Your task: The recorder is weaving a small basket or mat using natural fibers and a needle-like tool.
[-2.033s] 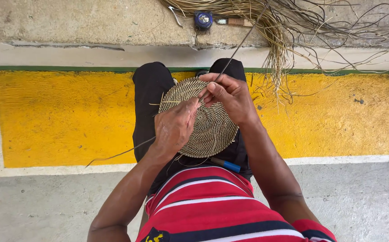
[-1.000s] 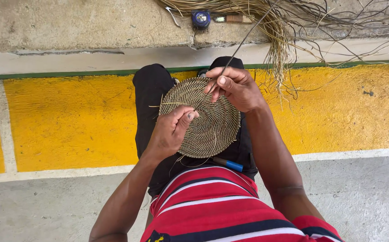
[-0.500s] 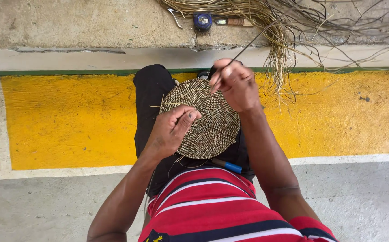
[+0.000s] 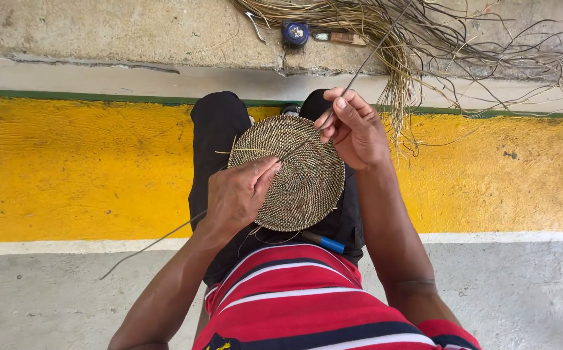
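On lap: round coiled woven disc (image 4: 294, 175) | left hand (image 4: 239, 194) gripping it | right hand (image 4: 356, 129) pinching strand (image 4: 375, 48)

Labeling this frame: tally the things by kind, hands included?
Hands: 2, left hand, right hand
Woven disc: 1
Dark strand: 1
Fibre bundle: 1
Blue pen: 1
Blue round thing: 1
Total: 7

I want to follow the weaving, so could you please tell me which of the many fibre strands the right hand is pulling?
The single dark strand pinched by the right hand, stretched taut and straight; the others lie loose in the bundle.
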